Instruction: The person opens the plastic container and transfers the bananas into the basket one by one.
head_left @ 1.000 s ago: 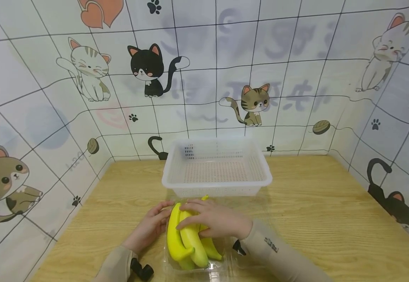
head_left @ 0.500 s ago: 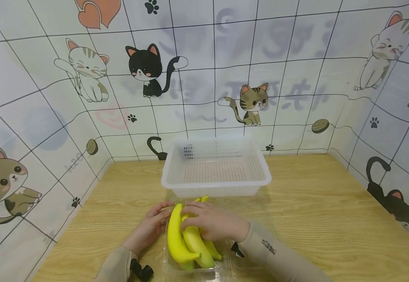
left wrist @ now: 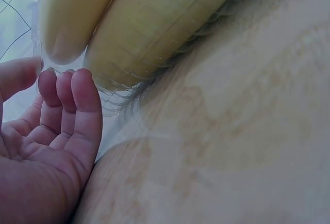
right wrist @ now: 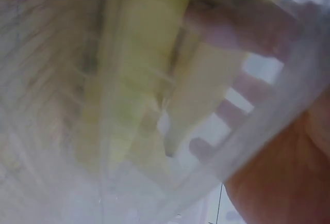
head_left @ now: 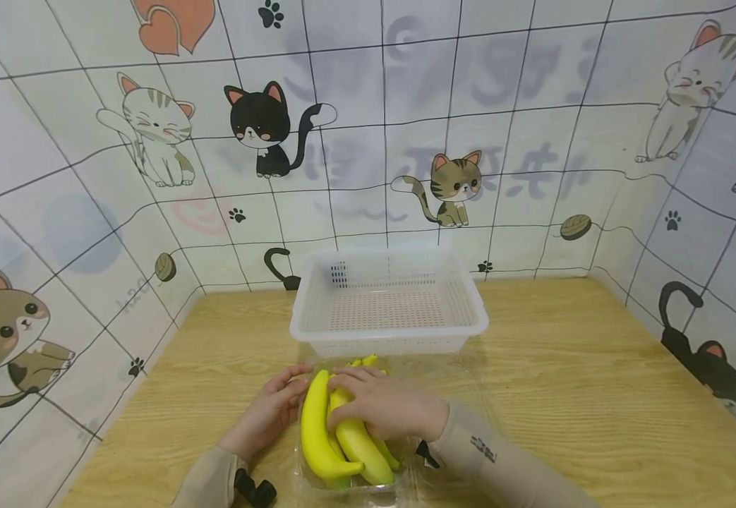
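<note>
Several yellow bananas lie in a clear plastic clamshell box at the front of the table. My right hand reaches over them from the right, its thumb and fingers around a middle banana. Left of that one, another banana lies along the box's side. My left hand holds the box's left wall; in the left wrist view its thumb and curled fingers pinch the clear edge. Through blurred plastic, the right wrist view shows the right hand at the bananas.
Behind the box stands a white perforated plastic basket, close to the cat-patterned back wall. The clear lid lies spread to the right, partly under the right forearm. Wooden tabletop extends on both sides.
The middle banana's lower end has swung right under my right hand, which shifted slightly. The left banana has turned a little, its stem pointing further right. My left hand stays in place.
</note>
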A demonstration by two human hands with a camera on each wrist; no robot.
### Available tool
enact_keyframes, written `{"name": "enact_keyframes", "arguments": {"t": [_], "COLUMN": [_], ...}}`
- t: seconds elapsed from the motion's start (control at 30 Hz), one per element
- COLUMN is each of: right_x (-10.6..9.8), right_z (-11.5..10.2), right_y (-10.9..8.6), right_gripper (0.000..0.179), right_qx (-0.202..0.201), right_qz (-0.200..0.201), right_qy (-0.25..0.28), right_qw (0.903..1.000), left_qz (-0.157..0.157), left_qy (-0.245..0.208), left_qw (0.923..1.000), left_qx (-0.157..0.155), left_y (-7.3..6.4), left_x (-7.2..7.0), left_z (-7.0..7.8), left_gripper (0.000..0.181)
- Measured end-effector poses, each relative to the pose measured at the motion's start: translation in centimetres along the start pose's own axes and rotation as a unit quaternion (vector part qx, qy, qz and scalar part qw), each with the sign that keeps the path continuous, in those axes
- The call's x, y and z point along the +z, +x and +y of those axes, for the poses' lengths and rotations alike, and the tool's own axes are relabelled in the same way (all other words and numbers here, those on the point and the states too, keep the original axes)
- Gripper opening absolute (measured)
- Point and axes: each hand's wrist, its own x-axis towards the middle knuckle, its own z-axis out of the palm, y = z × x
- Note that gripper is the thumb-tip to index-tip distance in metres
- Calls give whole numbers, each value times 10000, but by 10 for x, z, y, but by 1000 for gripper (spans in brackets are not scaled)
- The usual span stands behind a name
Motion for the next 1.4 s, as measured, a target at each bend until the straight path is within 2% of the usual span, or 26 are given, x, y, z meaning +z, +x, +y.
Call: {"name": "enact_keyframes", "arguments": {"t": [0.57, 0.8, 0.9, 1.17, 1.4], "right_x": [-19, -34, -37, -30, -17], "right_z": [10, 12, 12, 10, 7], "right_y": [-7, -12, -13, -8, -3], "right_gripper": [61, 54, 52, 50, 50], "right_qx": [62, 16, -16, -66, 138], "right_qz": [-60, 150, 191, 132, 42], "right_qy": [645, 1148, 1197, 913, 966], "right_qw": [9979, 9933, 9926, 9957, 9952], "left_qz": [100, 60, 47, -45, -75], "left_qy": [101, 127, 121, 120, 176], "left_qw": [9999, 9999, 9999, 9999, 9997], "left_qx": [-38, -5, 18, 66, 124], "left_y": [-2, -1, -1, 0, -1], "left_x": [2, 1, 1, 1, 1], "left_z": [-3, -2, -1, -1, -1], "left_gripper": [33, 29, 29, 29, 29]}}
